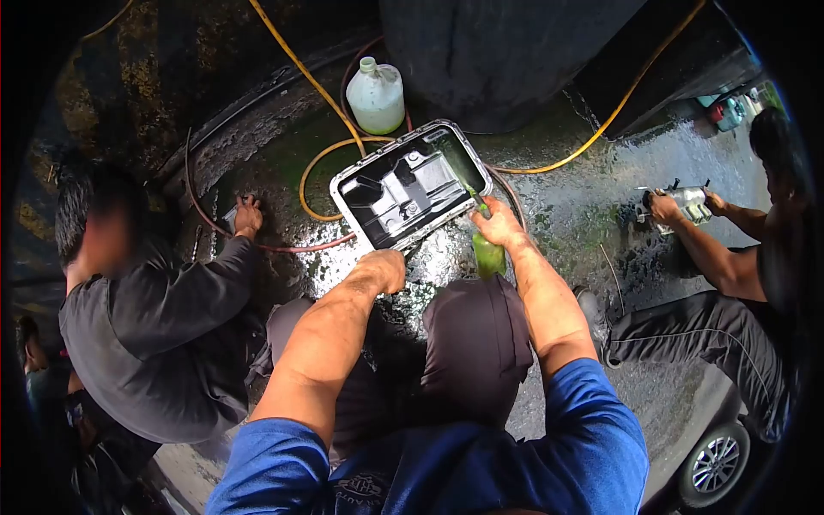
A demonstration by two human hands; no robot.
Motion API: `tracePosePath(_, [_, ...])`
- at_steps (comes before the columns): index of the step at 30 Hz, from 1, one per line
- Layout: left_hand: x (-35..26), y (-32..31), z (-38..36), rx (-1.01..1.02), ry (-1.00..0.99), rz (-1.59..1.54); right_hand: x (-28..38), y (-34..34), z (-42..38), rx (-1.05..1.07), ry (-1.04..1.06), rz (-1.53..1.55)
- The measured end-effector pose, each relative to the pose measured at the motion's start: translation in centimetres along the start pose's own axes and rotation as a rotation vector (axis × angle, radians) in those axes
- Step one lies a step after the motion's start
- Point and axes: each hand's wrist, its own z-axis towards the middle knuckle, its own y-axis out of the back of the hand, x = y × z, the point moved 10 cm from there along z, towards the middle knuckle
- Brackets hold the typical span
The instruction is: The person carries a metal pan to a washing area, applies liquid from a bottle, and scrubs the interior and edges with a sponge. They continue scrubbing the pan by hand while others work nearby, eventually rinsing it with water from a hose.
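Observation:
A rectangular metal oil pan (352, 193) is tilted in front of me, its ribbed inside facing up. My left hand (384, 269) is closed at its near left edge, with the fingertips hidden underneath. My right hand (499, 225) is closed around a green bottle (488, 256) beside the pan's right edge. The bottle's narrow end points toward the pan, and its wide end hangs below my hand. Green liquid seems to lie along the pan's right inner side.
A white jug (376, 96) stands behind the pan, near a yellow hose (311, 70) and a reddish hose (305, 247). The ground is wet. One person (163, 318) crouches at left, touching the floor. Another (730, 257) at right holds a metal part (687, 206).

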Motion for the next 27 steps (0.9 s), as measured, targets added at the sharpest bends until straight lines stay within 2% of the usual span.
tracePosePath(3, [0.8,-0.3,0.3,-0.028,0.030,-0.013,-0.7,-1.3,0.1,0.103,-0.019,0.067])
tracePosePath(6, [0.6,-0.7,1.0,-0.038,-0.011,0.006,0.2,-1.0,-0.2,0.048,0.023,0.035])
tracePosePath(7, [0.6,-0.9,1.4,-0.040,-0.022,0.023,-0.2,-2.0,-0.1,0.123,-0.044,0.033])
tracePosePath(11, [0.3,-0.3,1.0,-0.156,-0.066,0.026,2.6,-4.3,0.2,0.218,0.093,0.111])
tracePosePath(15, [0.0,-0.7,1.3,-0.162,-0.100,0.037,5.3,-7.8,0.0,0.308,0.193,-0.115])
tracePosePath(18, [0.0,-0.8,1.7,-0.207,-0.134,0.037,8.5,-9.4,0.2,0.341,0.284,-0.126])
tracePosePath(19, [-0.1,-0.8,1.8,-0.200,-0.149,0.039,9.5,-10.3,0.2,0.452,0.348,-0.079])
tracePosePath(23, [0.1,-1.0,2.7,-0.188,-0.147,0.032,12.5,-12.0,1.5,0.531,0.399,-0.073])
tracePosePath(26, [0.2,-0.9,2.4,-0.171,-0.134,0.009,14.2,-12.3,3.2,0.413,0.509,-0.091])
tracePosePath(27, [0.3,-1.0,2.5,-0.181,-0.130,-0.005,14.0,-12.7,3.8,0.476,0.447,-0.069])
